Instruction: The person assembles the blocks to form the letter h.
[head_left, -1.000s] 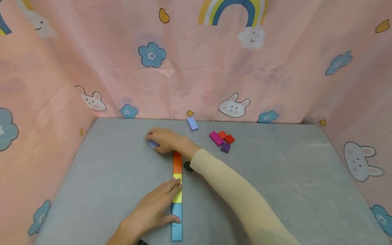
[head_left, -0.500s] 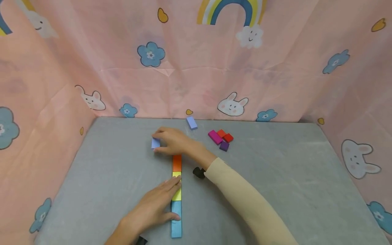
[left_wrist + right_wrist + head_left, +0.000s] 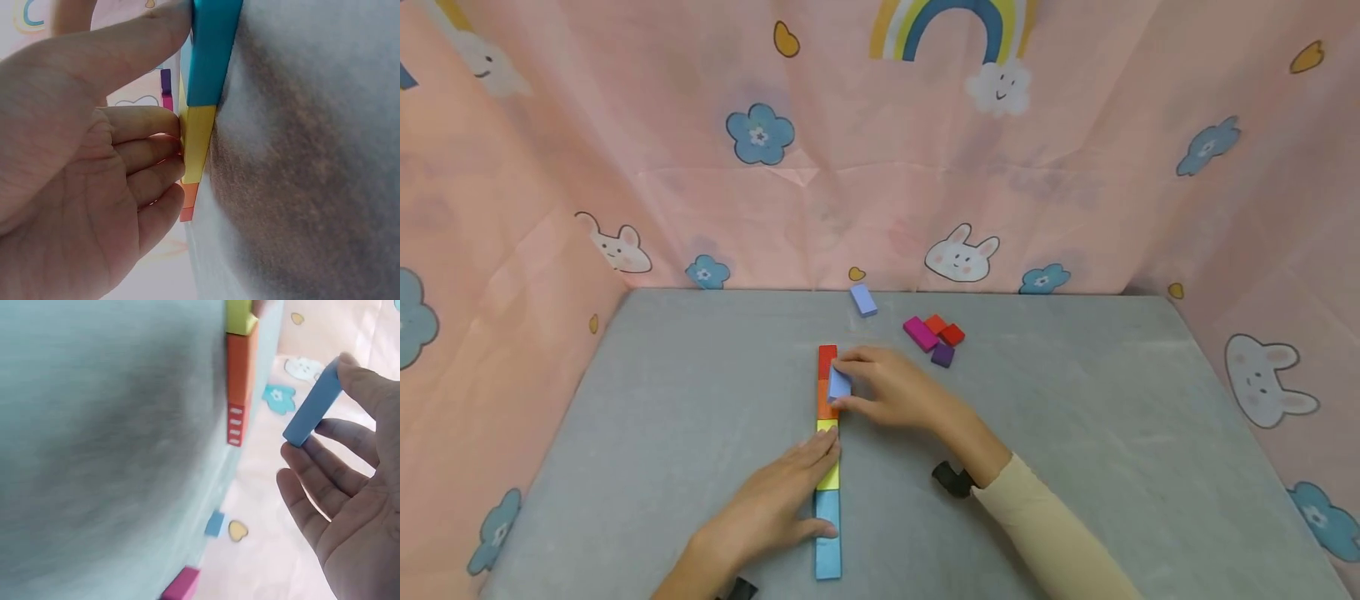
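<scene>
A straight row of blocks lies on the table: light blue [image 3: 828, 554] nearest me, then yellow [image 3: 828, 477], orange [image 3: 823, 403] and red [image 3: 826, 360] at the far end. My left hand [image 3: 767, 508] rests along the row's left side. Its straight fingertips touch the yellow part and its thumb touches the blue part. My right hand [image 3: 901, 387] pinches a periwinkle-blue block [image 3: 312, 405] by its ends between thumb and fingers. In the head view that block overlaps the orange and red part; the right wrist view shows it apart from the row.
Beyond the row, a second periwinkle block [image 3: 863, 300] lies near the back edge. Right of it sit a magenta block [image 3: 921, 333], an orange-red one [image 3: 935, 323], a red one [image 3: 952, 334] and a purple one [image 3: 943, 355], close together. A pink patterned curtain [image 3: 865, 192] surrounds the grey table [image 3: 1075, 400].
My right hand has carried the periwinkle block from left of the row's far end rightward and toward me, uncovering the red end. My left hand has stayed on the row.
</scene>
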`<move>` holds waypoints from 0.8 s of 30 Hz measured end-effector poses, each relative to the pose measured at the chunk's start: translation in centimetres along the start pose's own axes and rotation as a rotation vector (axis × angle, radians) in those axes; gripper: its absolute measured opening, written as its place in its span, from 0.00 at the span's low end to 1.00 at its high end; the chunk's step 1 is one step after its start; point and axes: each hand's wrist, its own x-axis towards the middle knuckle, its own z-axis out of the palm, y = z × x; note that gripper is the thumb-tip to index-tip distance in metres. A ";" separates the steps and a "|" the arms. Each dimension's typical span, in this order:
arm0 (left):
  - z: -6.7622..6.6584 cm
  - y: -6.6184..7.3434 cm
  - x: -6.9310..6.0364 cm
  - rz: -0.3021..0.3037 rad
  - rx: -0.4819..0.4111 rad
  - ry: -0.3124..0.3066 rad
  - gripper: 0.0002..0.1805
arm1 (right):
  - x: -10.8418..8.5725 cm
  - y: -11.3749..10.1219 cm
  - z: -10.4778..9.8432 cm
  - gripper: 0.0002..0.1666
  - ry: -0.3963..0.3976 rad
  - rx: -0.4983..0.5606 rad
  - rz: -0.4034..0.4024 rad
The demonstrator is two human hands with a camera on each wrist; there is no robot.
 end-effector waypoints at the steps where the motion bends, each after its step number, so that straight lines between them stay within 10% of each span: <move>1: 0.0 0.0 0.0 0.000 0.000 -0.003 0.55 | -0.8 0.1 0.1 0.37 0.007 0.000 0.013; 24: -0.1 0.2 -0.2 -0.003 0.008 0.023 0.56 | -10.3 0.1 1.8 0.37 0.007 -0.066 0.132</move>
